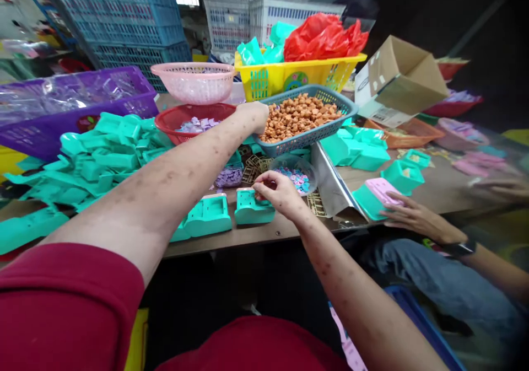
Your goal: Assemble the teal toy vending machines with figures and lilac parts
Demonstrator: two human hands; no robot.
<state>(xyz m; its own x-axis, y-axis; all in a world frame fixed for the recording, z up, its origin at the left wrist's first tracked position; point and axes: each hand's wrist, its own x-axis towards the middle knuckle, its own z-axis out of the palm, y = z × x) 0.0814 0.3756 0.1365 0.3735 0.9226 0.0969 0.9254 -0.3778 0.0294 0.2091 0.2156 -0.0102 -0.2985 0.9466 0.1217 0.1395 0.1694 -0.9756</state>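
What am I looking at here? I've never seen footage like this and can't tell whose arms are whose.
No machine here: the single picture comes from a camera worn on a person's head, looking down at their own bare arms in red sleeves. Their left hand reaches to the rim of a blue basket of small orange-brown pieces. Their right hand rests on a teal plastic part at the table edge, fingers pinched; what they pinch is too small to tell. A twin teal part lies beside it, a teal pile to the left, and a clear bowl of pastel bits behind. The hand on the pink-and-teal piece at right belongs to a co-worker.
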